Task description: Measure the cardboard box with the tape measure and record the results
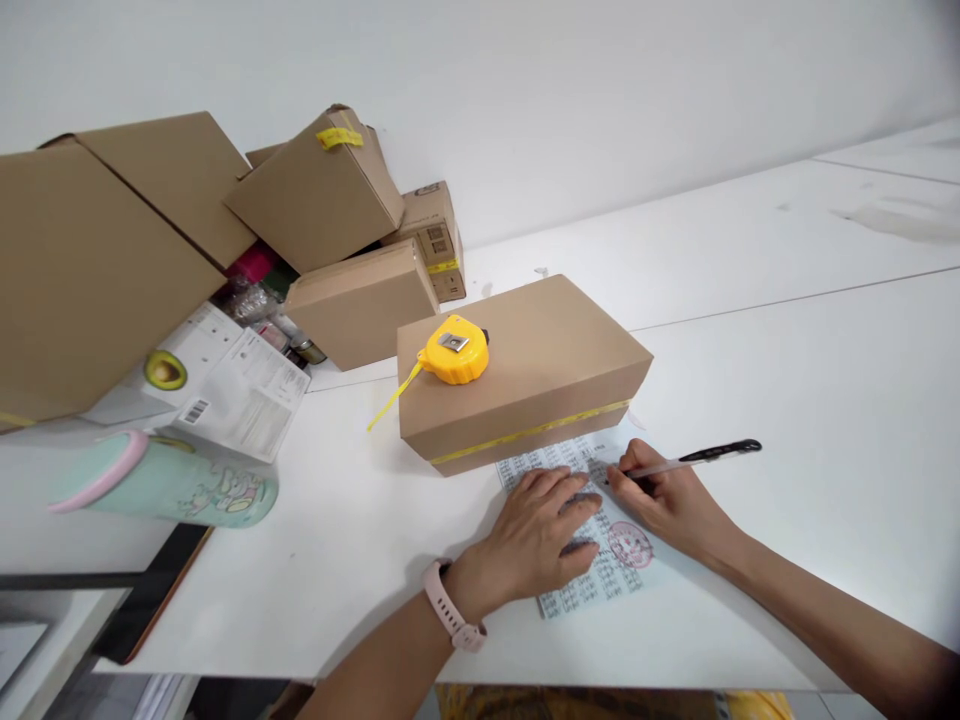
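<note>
A sheet of paper (592, 590) with rows of dark writing and a round red stamp lies on the white table. My left hand (544, 530) rests flat on it, fingers stretched out, with a pink band on the wrist. Pinched in my right hand (664, 500) is a pen (694, 457), its tip down at the paper near the left fingertips. Just beyond both hands sits a closed cardboard box (540, 345) with a yellow strip along its near side. On top of that box lies a yellow tape measure (456, 350), its tape end sticking out to the left.
Several cardboard boxes (315, 190) are stacked at the back left against the wall. A white carton with an avocado picture (240, 385) stands below them. A mint-green bottle (187, 480) is at the left, near a dark flat object (154, 600) at the table's edge.
</note>
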### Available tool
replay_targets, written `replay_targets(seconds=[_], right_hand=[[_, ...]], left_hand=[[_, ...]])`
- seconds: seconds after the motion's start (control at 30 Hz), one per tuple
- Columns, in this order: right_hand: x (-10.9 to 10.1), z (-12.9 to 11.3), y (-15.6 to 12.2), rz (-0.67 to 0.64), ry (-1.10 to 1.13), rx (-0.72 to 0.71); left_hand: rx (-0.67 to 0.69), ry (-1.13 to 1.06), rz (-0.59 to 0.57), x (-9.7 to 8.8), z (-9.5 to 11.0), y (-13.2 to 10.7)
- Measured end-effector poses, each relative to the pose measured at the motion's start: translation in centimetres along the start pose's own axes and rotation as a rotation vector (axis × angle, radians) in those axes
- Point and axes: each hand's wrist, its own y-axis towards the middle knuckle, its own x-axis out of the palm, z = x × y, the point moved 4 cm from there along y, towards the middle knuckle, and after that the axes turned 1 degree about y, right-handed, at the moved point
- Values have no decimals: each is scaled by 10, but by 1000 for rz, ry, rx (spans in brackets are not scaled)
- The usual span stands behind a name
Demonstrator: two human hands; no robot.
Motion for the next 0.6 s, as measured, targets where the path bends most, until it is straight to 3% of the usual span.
replay_targets(seconds=[0.6], right_hand=[[-2,0,1,21,-18,-3]], left_hand=[[-11,-9,-9,1,-2,-1]])
